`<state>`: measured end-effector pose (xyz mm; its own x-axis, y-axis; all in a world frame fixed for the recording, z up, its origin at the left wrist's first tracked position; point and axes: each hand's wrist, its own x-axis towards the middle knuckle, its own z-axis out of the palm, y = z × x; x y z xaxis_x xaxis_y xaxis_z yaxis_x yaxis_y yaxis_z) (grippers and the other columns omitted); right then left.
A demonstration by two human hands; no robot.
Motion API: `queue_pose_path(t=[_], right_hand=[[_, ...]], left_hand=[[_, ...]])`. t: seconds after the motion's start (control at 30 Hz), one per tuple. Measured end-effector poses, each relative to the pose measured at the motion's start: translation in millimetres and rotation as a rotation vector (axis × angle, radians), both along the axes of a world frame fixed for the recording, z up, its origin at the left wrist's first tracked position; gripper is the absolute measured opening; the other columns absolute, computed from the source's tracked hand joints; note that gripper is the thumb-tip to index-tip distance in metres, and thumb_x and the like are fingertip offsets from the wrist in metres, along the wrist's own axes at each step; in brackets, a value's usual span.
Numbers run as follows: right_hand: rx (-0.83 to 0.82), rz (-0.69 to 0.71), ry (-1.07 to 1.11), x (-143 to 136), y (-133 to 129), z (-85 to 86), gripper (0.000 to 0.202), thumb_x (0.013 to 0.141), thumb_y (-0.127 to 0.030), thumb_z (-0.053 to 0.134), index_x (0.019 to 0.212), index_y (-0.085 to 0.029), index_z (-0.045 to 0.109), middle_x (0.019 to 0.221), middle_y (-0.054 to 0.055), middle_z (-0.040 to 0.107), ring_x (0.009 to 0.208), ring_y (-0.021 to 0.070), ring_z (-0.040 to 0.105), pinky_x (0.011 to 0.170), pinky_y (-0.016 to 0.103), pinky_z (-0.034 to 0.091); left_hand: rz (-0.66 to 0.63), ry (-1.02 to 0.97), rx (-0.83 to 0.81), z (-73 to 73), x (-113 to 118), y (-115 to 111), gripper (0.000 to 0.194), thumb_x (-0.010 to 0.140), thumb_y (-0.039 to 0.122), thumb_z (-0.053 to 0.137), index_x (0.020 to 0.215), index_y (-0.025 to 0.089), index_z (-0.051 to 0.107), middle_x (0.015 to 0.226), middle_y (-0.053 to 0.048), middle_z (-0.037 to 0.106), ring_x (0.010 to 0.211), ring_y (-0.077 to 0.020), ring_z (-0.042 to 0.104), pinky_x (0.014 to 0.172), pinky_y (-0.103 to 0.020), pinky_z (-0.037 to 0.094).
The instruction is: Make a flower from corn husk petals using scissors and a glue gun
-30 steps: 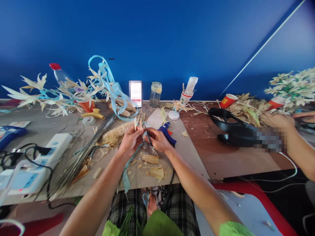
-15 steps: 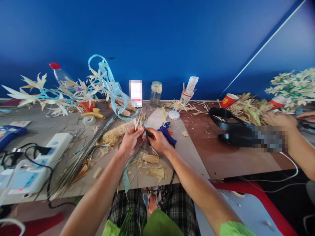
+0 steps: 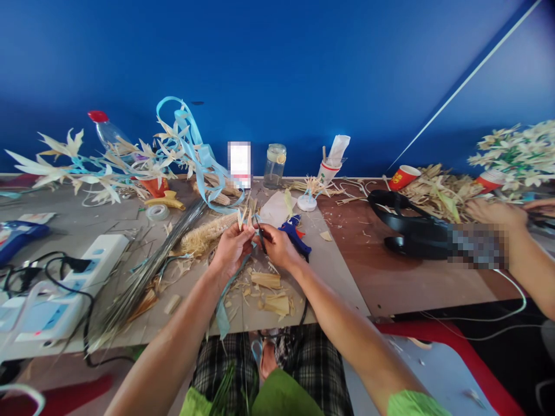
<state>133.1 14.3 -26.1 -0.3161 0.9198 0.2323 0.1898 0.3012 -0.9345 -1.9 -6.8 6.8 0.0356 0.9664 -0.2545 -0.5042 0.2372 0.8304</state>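
My left hand (image 3: 230, 249) is closed in a pinch on pale corn husk strips (image 3: 248, 218), whose pointed ends stand up above the fingertips. Close beside it, my right hand (image 3: 278, 247) grips dark scissors (image 3: 261, 238), with the blades upright next to the husk. Left of the hands lies a corn cob (image 3: 214, 229) with frayed fibres. A blue glue gun (image 3: 296, 236) rests just past my right hand. Cut husk pieces (image 3: 265, 281) are scattered on the table below, and a light blue ribbon (image 3: 222, 318) hangs over its front edge.
A wire bundle (image 3: 150, 277) and a white power strip (image 3: 82, 283) lie to the left. Husk flowers with blue stems (image 3: 108, 167) stand behind them. At the back are a glass jar (image 3: 274, 167) and a cup (image 3: 328, 172). A co-worker's hand (image 3: 496, 212) works at the right.
My right hand and the scissors have shifted slightly away from my left fingertips, and the blades now show more clearly beside the husk. My left hand keeps its pinch.
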Motion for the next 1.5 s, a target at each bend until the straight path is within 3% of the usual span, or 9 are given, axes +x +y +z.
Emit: queue_pose_path(t=[0.2,0.4,0.57,1.03,1.5], right_hand=[[-0.110,-0.140,0.087,5,7,0.8,0.044,0.072,-0.041,0.064,0.106,-0.013,0.063,0.055,-0.004,0.050,0.051,0.0098,0.044,0.051,0.022,0.039],[-0.215,0.129,0.218,2,-6,17.9,0.048,0.067,-0.046,0.068,0.104,-0.015,0.062,0.077,0.002,0.061,0.070,0.0127,0.057,0.064,0.023,0.046],[-0.198,0.120,0.211,1,-7,14.3,0.046,0.070,-0.046,0.066,0.103,-0.015,0.062,0.082,0.004,0.063,0.075,0.0138,0.058,0.068,0.025,0.047],[-0.061,0.087,0.103,0,-5,7.6,0.044,0.073,-0.038,0.065,0.109,-0.013,0.062,0.084,0.004,0.066,0.075,0.0146,0.059,0.070,0.025,0.047],[-0.034,0.058,0.104,-1,0,-3.6,0.038,0.075,-0.036,0.063,0.108,-0.016,0.063,0.077,0.001,0.063,0.067,0.0120,0.055,0.063,0.022,0.045]], left_hand=[[0.018,-0.021,0.026,-0.5,-1,1,0.034,0.057,0.025,0.079,0.068,0.016,0.049,0.050,0.008,0.048,0.036,-0.0010,0.039,0.036,-0.014,0.027],[0.013,-0.028,-0.004,-1.3,-4,0,0.031,0.057,0.025,0.079,0.073,0.016,0.054,0.057,0.004,0.057,0.045,-0.0059,0.054,0.041,-0.015,0.038],[-0.002,-0.040,-0.032,1.7,-3,-2,0.032,0.056,0.024,0.080,0.074,0.016,0.055,0.064,0.002,0.063,0.048,-0.0068,0.057,0.043,-0.016,0.041],[-0.002,-0.030,-0.060,3.4,1,-2,0.034,0.054,0.026,0.082,0.075,0.015,0.057,0.057,0.005,0.059,0.045,-0.0055,0.054,0.044,-0.016,0.041],[-0.016,-0.040,-0.050,0.5,1,-1,0.035,0.055,0.027,0.081,0.076,0.015,0.055,0.055,0.006,0.056,0.042,-0.0043,0.051,0.039,-0.015,0.033]])
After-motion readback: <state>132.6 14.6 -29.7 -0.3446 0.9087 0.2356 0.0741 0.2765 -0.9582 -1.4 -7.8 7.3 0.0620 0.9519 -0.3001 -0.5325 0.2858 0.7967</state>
